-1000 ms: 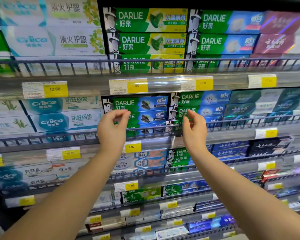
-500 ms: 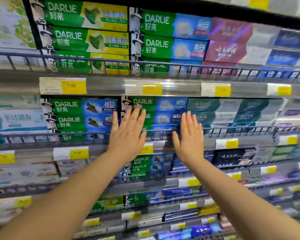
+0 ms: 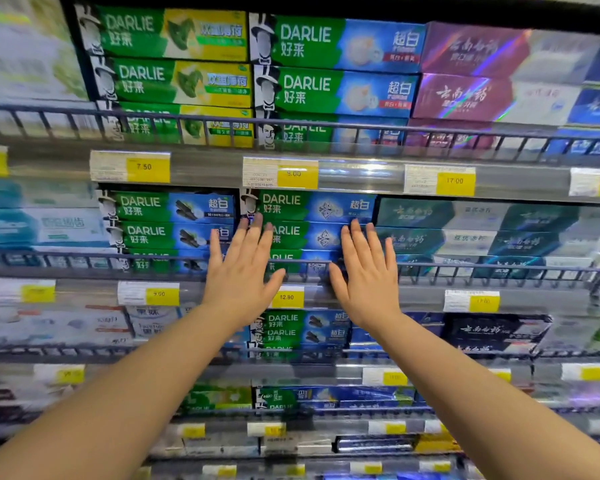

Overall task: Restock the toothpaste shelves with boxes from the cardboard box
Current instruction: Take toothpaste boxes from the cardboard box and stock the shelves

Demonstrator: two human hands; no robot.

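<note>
A stack of green-and-blue Darlie toothpaste boxes fills the middle shelf behind a wire rail. My left hand lies flat with straight fingers against the left end of that stack. My right hand is spread flat against its right end. Both palms cover the rail and the lower boxes. Neither hand holds anything. The cardboard box is out of view.
A second Darlie stack stands to the left, dark green boxes to the right. Fuller rows of Darlie boxes sit on the shelf above. Yellow price tags line each shelf edge. More shelves run below my forearms.
One second ago my fingers were curled at the left Darlie stack. Both hands have since flattened and shifted right onto the neighbouring stack. The view has panned right.
</note>
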